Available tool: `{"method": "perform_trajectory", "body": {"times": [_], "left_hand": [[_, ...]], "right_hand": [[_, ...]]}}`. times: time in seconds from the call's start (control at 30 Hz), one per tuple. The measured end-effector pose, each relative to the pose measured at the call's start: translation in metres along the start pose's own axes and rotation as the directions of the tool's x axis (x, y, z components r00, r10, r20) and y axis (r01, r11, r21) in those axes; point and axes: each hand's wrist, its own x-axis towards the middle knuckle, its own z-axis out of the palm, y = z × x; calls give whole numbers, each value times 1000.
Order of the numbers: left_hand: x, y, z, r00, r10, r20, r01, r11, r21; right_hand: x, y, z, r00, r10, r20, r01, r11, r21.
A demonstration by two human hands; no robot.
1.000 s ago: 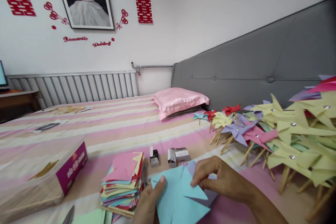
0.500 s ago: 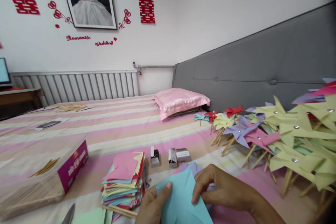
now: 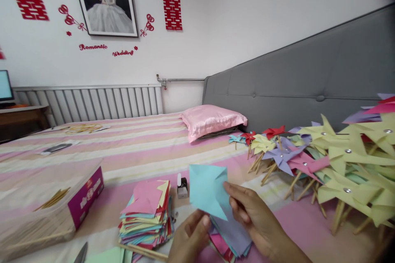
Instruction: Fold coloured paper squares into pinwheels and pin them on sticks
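A light blue paper square (image 3: pixel 206 187) with cuts running in from its corners is held up in front of me. My right hand (image 3: pixel 251 211) pinches its right edge, fingers closed. At the lower edge, my left hand (image 3: pixel 193 232) is closed with thumb and fingers on the paper. Below it lies a second paper pile (image 3: pixel 230 234) with purple and pink sheets, partly hidden by my hands. To the left stands a tall stack of coloured paper squares (image 3: pixel 145 213), pink on top. Wooden sticks (image 3: pixel 143 250) lie in front of that stack.
Finished paper pinwheels (image 3: pixel 345 152) on sticks crowd the right side. A clear plastic box (image 3: pixel 88 197) of sticks stands left, near a dark blade (image 3: pixel 82 252) and green paper (image 3: pixel 106 254). A small open box (image 3: pixel 182 187) sits behind the stack; a pink pillow (image 3: pixel 212 119) lies farther back.
The blue paper has been raised and turned, so it now stands higher and covers the second small box. My right hand has shifted to its right edge, my left to its lower edge.
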Motion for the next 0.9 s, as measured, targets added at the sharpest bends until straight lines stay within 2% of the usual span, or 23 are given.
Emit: {"method": "perform_trajectory", "body": {"times": [0.07,0.13,0.23,0.3,0.4,0.5,0.53,0.6,0.67,0.73,0.83,0.9], "left_hand": [[1,-4,6,999,-42,21,42,999,10],[0,-4,12,1000,-23,7,23,998,-53],[-4,1,14,984,115,-137,-139,975,-175],[-7,3,11,958,167,-231,-212,959,-187],[-9,5,4,946,165,-278,-214,964,-157],[-9,11,1,931,143,-335,-203,968,-149],[-9,13,1,923,130,-361,-194,970,-149],[-8,18,1,918,84,-388,-159,973,-166],[-8,20,0,938,24,-346,-95,977,-190],[-9,19,-1,969,-34,-244,-8,985,-170],[-11,14,-4,994,-101,-38,97,990,-103],[-13,13,-5,989,-133,67,138,987,-82]], "right_hand": [[-1,5,3,999,51,7,-51,998,47],[-1,11,4,995,95,8,-96,993,68],[1,18,7,987,156,22,-157,987,46],[2,21,8,984,169,61,-168,986,-13],[1,17,5,972,152,179,-129,983,-134],[2,6,-7,928,162,335,-82,967,-240],[2,1,-13,911,158,381,-52,960,-275],[3,-8,-23,904,73,422,64,951,-302],[2,-15,-31,893,-48,448,197,936,-292],[-1,-18,-34,857,-89,508,252,931,-262],[-9,-20,-35,785,33,619,179,944,-276],[-13,-22,-34,770,109,628,173,912,-371]]}}
